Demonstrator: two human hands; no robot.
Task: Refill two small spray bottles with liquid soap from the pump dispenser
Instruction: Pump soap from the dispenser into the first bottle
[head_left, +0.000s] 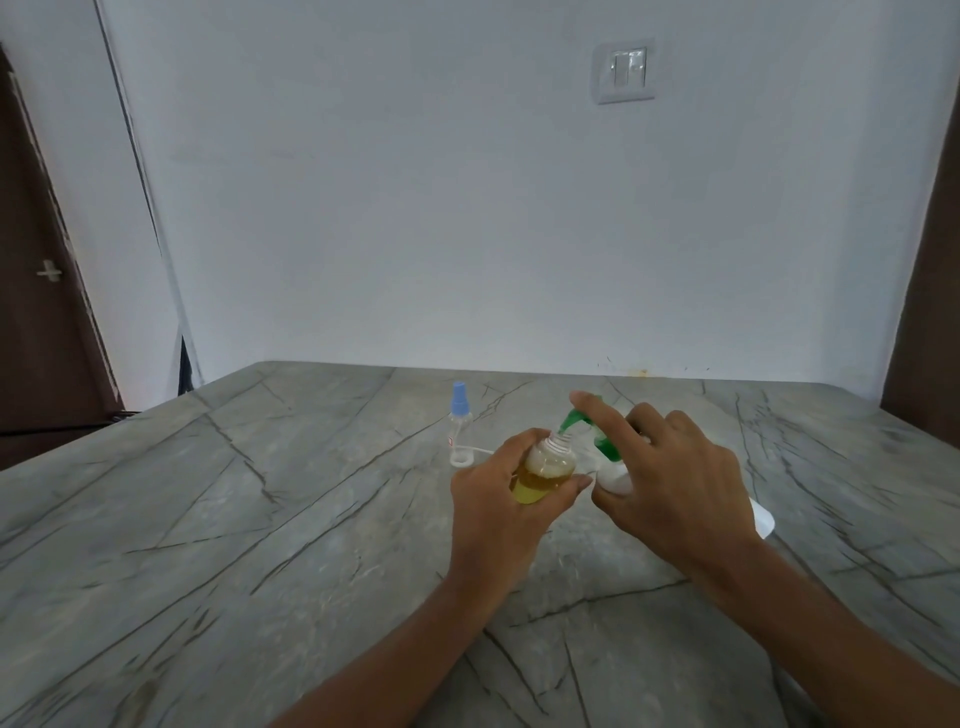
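Note:
My left hand (488, 499) grips a small clear spray bottle (543, 470) with its spray top off, about half full of yellow liquid. The bottle's threaded open neck sits right under the green nozzle of the pump dispenser (608, 447). My right hand (670, 478) holds the dispenser's white body, which is tilted, with the index finger stretched over the green pump head. A second small clear spray bottle (460, 421) with a blue top stands upright farther back on the table.
A small white ring-shaped part with a thin tube (462, 459) lies at the foot of the blue-topped bottle. The grey marble table (260, 519) reaches the white wall behind. A dark door stands at the far left.

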